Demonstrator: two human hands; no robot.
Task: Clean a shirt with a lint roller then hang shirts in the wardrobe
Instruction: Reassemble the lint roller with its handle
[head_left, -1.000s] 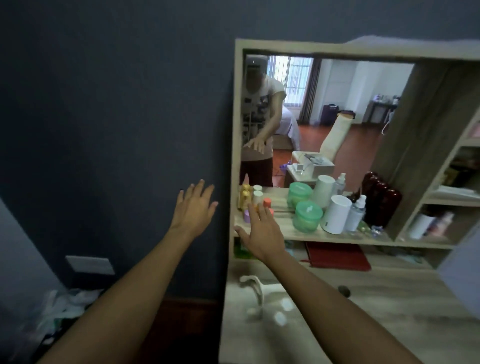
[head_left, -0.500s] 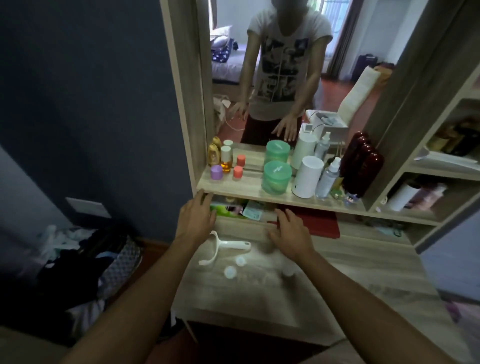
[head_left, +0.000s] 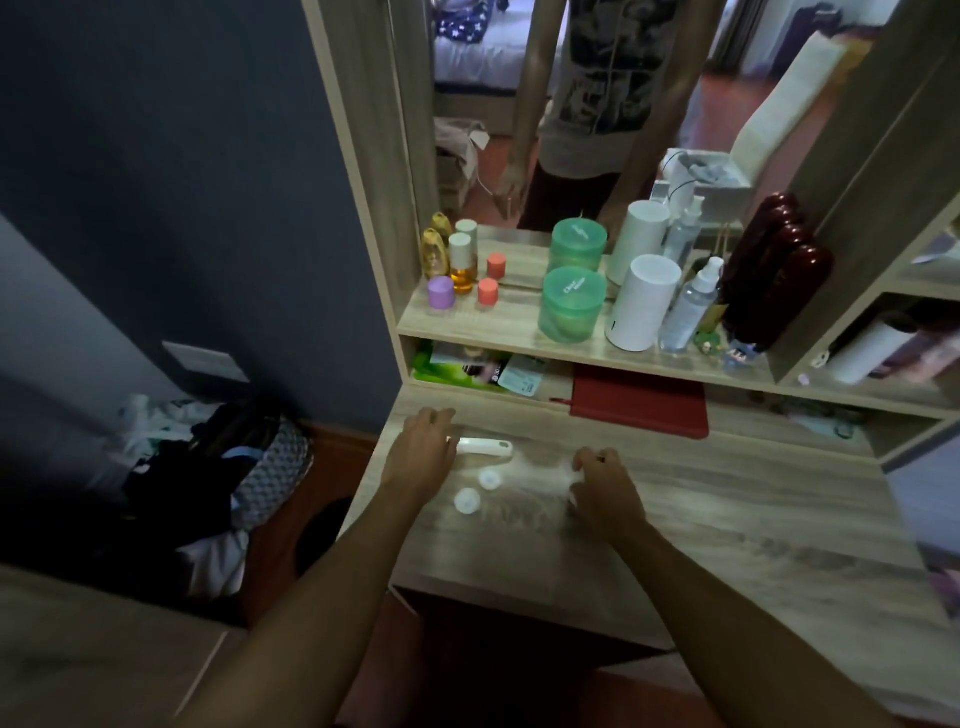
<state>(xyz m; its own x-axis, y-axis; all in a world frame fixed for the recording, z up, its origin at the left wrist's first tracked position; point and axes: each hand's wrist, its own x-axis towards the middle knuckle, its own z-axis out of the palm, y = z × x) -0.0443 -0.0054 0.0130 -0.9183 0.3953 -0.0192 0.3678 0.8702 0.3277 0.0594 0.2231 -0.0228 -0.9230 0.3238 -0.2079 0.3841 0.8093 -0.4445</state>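
On the wooden dressing table (head_left: 727, 525) lies a white lint roller handle (head_left: 485, 447). My left hand (head_left: 423, 452) covers its curved left end, with the fingers curled down round it. My right hand (head_left: 605, 486) is to the right, fingers curled on a pale, see-through roll (head_left: 543, 470) that is blurred. Two small white round caps (head_left: 489, 479) (head_left: 466, 500) lie between my hands. In the mirror (head_left: 571, 104) above, a person's torso and arms are reflected.
On the shelf over the table stand small bottles (head_left: 461, 262), two green jars (head_left: 571, 304), a white cylinder (head_left: 644, 301) and a spray bottle (head_left: 693, 306). A red notebook (head_left: 639, 408) lies under the shelf. On the floor at the left sits a basket of clothes (head_left: 218, 467).
The view tilted down and moved closer to the table. Both hands came down from the air to the tabletop; the left reached the lint roller handle and the right closed on the roll.
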